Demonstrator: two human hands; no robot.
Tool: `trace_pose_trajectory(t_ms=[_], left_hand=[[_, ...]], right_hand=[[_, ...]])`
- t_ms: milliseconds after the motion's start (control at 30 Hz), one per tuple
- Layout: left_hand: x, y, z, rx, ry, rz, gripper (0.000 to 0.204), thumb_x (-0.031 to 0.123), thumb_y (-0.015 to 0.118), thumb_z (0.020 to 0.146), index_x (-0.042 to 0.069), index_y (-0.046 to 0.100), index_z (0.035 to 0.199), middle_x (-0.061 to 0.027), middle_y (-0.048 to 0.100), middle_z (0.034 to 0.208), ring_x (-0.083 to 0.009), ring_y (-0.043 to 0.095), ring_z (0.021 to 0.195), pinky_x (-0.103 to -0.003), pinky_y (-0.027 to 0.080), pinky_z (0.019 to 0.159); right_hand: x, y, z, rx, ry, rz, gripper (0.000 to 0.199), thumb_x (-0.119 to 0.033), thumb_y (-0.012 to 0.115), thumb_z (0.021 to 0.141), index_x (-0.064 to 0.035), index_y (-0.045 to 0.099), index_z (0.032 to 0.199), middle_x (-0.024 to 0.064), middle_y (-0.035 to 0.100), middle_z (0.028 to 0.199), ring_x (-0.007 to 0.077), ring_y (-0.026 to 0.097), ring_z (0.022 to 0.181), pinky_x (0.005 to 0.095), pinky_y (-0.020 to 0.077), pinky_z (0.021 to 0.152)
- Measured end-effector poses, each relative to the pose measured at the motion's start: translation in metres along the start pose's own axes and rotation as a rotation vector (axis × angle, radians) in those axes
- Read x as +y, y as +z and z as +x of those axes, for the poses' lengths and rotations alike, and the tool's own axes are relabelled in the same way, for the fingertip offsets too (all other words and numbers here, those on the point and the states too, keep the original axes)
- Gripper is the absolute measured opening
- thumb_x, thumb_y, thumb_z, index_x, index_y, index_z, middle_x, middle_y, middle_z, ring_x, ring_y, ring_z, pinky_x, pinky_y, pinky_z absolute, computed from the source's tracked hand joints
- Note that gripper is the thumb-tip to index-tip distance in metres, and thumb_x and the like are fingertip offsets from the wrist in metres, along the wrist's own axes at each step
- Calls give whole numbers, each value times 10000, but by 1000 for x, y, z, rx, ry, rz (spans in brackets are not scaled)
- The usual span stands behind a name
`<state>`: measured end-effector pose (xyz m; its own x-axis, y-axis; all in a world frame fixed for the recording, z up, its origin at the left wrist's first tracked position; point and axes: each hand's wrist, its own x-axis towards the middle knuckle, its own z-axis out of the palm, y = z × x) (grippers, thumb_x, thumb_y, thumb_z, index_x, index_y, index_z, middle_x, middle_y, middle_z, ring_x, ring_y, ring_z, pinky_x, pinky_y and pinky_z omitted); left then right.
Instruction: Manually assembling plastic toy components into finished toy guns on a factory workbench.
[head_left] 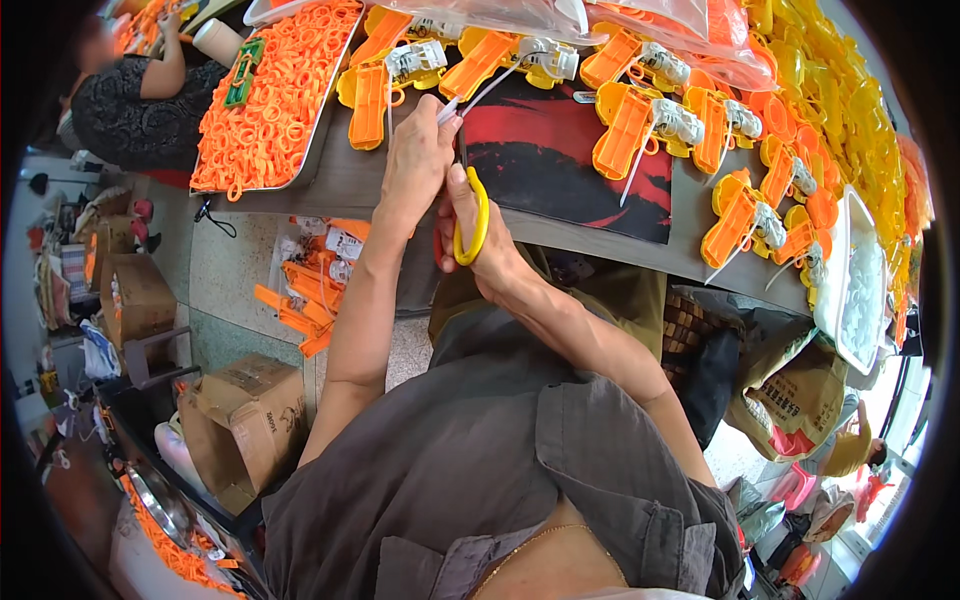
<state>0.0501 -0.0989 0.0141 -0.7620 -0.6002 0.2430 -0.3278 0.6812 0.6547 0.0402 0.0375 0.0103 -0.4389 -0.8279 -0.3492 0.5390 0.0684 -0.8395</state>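
Above the table's near edge, my left hand (pixel 418 160) has its fingers closed on a thin white plastic strip (pixel 484 92), like a cable tie. The strip's far part reaches an orange plastic piece (pixel 480 66) with yellow and whitish parts. Just beside it, my right hand (pixel 478 225) grips a pair of scissors with a yellow handle loop (pixel 478 215). Their blades point away from me, partly hidden by the hands. A similar orange piece (pixel 370 107) lies close to my left hand.
A tray (pixel 300 182) of small orange rings stands left on the table. Further orange pieces (pixel 625 130) with white strips lie right, on and around a red-black mat (pixel 560 150). Yellow parts are heaped far right beside a white tub (pixel 848 300). A cardboard box (pixel 245 420) sits lower left; another person (pixel 140 115) is upper left.
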Motion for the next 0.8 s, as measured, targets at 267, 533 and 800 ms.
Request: trace_pose_trajectory(t_ms=[267, 533, 800], left_hand=[[-46, -53, -25, 169, -274, -226, 354, 317, 452, 1018, -7, 595, 1031, -122, 599, 725, -220, 589, 638, -368, 470, 606], [-37, -37, -54, 131, -200, 253, 340, 343, 622, 897, 4, 630, 921, -205, 646, 771, -399, 629, 756, -450, 470, 667], [-48, -47, -58, 99, -236, 74, 317, 288, 585, 926, -29, 592, 936, -216, 622, 796, -382, 600, 754, -447, 445, 684]], right_hand=[[-6, -7, -14, -73, 153, 34, 682, -723, 387, 899, -48, 478, 870, 16, 427, 649, 119, 484, 490, 266, 478, 446], [11, 9, -13, -176, 284, -98, 784, -765, 377, 869, 8, 498, 918, 37, 438, 691, 133, 518, 542, 301, 543, 493], [20, 24, -13, -143, 218, -244, 846, -782, 368, 859, 47, 519, 935, 55, 459, 668, 144, 523, 521, 298, 519, 469]])
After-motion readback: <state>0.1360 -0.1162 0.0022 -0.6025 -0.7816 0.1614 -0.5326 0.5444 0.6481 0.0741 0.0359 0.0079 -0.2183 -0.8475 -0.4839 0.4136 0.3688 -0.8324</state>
